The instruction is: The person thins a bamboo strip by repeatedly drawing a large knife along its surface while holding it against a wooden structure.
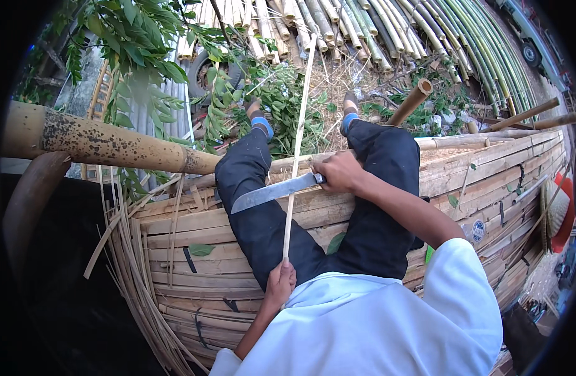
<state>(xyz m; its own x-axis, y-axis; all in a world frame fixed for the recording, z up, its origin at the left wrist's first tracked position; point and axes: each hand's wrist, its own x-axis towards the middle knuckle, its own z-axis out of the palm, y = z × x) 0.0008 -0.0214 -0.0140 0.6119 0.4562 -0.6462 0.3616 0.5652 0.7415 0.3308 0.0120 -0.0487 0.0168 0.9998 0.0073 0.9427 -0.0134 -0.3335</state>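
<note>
1. a person in a white shirt and dark trousers sits on top of a stack of split bamboo slats (488, 169), legs stretched out over its far edge.
2. the left hand (280, 281) is clenched around the near end of a thin bamboo strip (295, 156), close to the person's belly and above the left thigh.
3. the strip runs straight away from the body, between the knees, past the far edge of the stack and out over the leafy ground beyond the feet.
4. the right hand (339, 172) is closed around the handle of a large knife (272, 193), near the right knee.
5. the knife's long grey blade points to the person's left and lies across the strip, its edge meeting the strip about midway along it, above the left thigh.
6. a thick, speckled bamboo pole (106, 145) lies along the stack's far left edge.
7. loose thin strips hang off the stack's left side.
8. many long bamboo poles (388, 31) lie side by side on the ground past the feet, with green leafy branches (137, 44) to the far left.
9. a woven hat (556, 213) sits near the stack's right edge.
</note>
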